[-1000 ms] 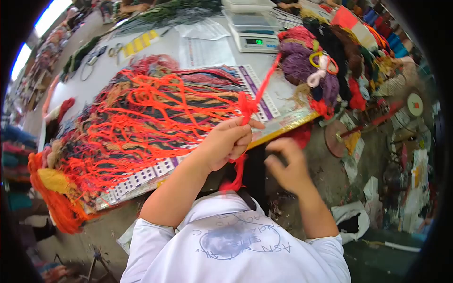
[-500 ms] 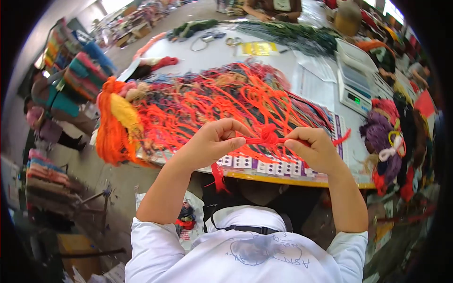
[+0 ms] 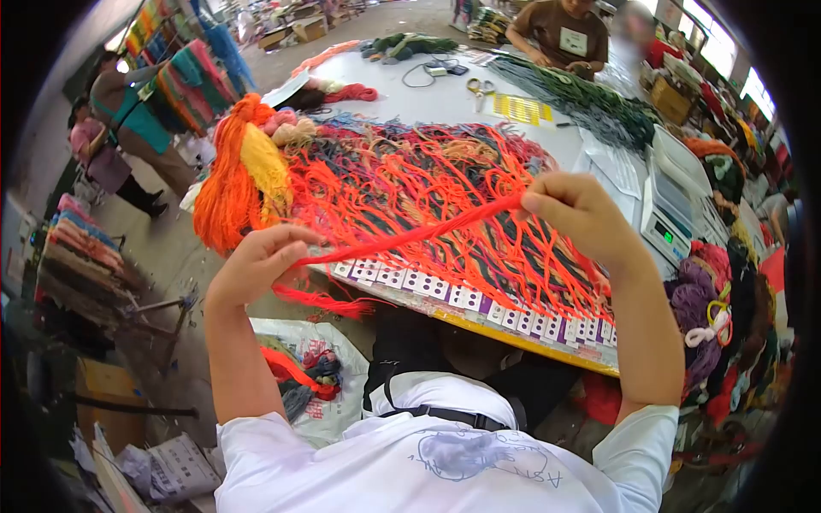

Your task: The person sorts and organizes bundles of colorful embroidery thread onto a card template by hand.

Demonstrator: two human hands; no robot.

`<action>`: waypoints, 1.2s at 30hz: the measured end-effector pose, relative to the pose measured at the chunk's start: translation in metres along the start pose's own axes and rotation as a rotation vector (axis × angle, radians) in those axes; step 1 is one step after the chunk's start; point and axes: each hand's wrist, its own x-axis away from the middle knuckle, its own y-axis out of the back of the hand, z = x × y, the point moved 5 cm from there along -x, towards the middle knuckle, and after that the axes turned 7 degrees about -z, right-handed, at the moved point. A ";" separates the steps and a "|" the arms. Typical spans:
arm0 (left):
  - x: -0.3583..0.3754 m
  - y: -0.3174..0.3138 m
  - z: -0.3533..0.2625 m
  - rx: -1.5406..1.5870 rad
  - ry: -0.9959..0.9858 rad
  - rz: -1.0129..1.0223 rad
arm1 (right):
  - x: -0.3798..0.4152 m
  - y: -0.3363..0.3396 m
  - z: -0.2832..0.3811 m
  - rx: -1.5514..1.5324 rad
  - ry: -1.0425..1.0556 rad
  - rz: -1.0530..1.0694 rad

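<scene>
A red yarn bundle is stretched between my two hands, over the near part of the table. My left hand pinches its lower left end, and a loose red tail dangles below that hand. Higher up on the right, my right hand grips the other end between thumb and fingers. Beneath the bundle lies a wide spread of orange, red and dark yarn strands. Printed cards with dark dots line the table's front edge.
Orange and yellow skeins hang at the table's left corner. Scissors, a yellow card and green yarn lie toward the back. A scale stands right. A person is across the table; below left is a plastic bag.
My hands have moved apart, the left down and leftward, the right upward. The bunched red knot between them is now a long stretched bundle. The view has shifted.
</scene>
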 end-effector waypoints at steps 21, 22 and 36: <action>0.020 -0.013 -0.056 1.169 -0.247 -0.008 | -0.062 -0.185 0.021 -0.676 -0.020 -0.002; 0.019 -0.012 -0.055 1.208 -0.218 -0.075 | -0.056 -0.197 0.029 -0.620 0.042 -0.030; 0.112 0.287 -0.037 0.951 -0.667 -0.026 | 0.034 -0.343 -0.051 -0.304 -0.055 0.482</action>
